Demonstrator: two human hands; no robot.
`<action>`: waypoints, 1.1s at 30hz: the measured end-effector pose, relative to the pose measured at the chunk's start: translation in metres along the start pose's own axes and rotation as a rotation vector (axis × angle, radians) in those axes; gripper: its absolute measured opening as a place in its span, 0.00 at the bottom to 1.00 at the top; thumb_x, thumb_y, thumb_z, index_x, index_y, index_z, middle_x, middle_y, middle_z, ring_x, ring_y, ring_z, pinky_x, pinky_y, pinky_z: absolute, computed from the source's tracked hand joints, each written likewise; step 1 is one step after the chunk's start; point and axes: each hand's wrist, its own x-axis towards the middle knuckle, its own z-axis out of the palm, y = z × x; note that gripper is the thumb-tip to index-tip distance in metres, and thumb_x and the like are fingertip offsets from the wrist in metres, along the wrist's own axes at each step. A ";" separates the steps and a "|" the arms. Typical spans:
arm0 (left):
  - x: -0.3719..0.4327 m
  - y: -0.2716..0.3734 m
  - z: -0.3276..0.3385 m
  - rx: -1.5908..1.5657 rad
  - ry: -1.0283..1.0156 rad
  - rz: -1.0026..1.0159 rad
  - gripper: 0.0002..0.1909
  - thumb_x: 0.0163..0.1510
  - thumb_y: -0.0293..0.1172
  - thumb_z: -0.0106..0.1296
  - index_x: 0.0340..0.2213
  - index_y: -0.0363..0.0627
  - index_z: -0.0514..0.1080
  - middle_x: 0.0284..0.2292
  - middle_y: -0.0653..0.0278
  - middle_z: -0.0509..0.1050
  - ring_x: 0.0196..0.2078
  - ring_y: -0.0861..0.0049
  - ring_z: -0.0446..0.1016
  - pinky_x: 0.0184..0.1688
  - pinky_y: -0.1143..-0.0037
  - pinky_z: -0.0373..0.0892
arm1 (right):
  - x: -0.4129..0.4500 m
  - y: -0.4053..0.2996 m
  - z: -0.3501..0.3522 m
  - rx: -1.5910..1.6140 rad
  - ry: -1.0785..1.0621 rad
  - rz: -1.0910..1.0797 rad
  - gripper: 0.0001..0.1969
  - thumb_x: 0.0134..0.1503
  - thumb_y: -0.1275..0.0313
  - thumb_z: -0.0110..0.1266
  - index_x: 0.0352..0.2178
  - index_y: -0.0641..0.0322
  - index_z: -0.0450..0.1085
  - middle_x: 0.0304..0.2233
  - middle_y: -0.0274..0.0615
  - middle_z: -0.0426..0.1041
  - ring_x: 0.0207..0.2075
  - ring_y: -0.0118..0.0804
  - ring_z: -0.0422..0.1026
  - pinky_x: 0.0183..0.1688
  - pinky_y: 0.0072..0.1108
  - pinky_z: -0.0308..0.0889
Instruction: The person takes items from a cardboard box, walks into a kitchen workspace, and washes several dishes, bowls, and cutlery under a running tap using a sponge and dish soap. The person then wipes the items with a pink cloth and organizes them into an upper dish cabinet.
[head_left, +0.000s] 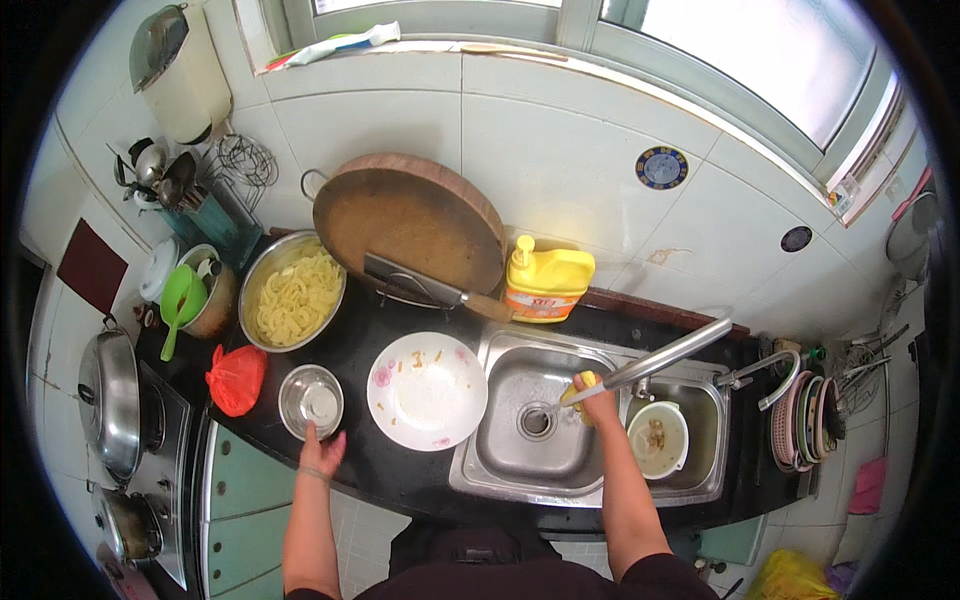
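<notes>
My left hand (322, 454) is at the near rim of a small stainless steel bowl (291, 405), one digit over its edge. Its other fingers are partly hidden. Over the left sink basin (510, 450), my right hand (598, 405) holds a yellow cloth or sponge (571, 393) below the metal faucet (667, 352). Water seems to run onto it. Between my hands, a white floral plate (427, 394) with a few food scraps lies on the black countertop (352, 465).
A steel basin (247, 319) of sliced yellow food stands back left beside a red plastic bag (236, 382). A cleaver (412, 279) rests before a round chopping board (405, 217). A yellow jug (551, 281) stands behind the sink. The right basin holds a white container (679, 450) with scraps.
</notes>
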 end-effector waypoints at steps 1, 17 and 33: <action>-0.013 0.001 0.008 0.117 0.285 -0.107 0.23 0.47 0.47 0.52 0.35 0.40 0.63 0.27 0.59 0.68 0.24 0.71 0.68 0.27 0.75 0.72 | 0.001 -0.002 -0.003 0.007 -0.002 -0.009 0.19 0.48 0.56 0.52 0.34 0.61 0.68 0.31 0.52 0.71 0.35 0.48 0.70 0.36 0.31 0.63; -0.086 -0.015 0.436 1.772 -0.533 2.070 0.35 0.30 0.37 0.62 0.45 0.56 0.63 0.45 0.60 0.62 0.52 0.62 0.56 0.54 0.59 0.47 | 0.050 -0.047 -0.040 0.030 -0.141 -0.760 0.23 0.42 0.77 0.49 0.43 0.63 0.60 0.40 0.51 0.65 0.41 0.47 0.68 0.38 0.27 0.66; -0.066 -0.001 0.460 1.943 -0.529 2.037 0.34 0.24 0.32 0.63 0.40 0.57 0.66 0.40 0.67 0.64 0.48 0.68 0.59 0.54 0.56 0.46 | 0.117 -0.164 -0.095 -0.271 -0.009 -0.618 0.27 0.38 0.73 0.53 0.45 0.58 0.61 0.40 0.47 0.64 0.41 0.48 0.65 0.42 0.29 0.62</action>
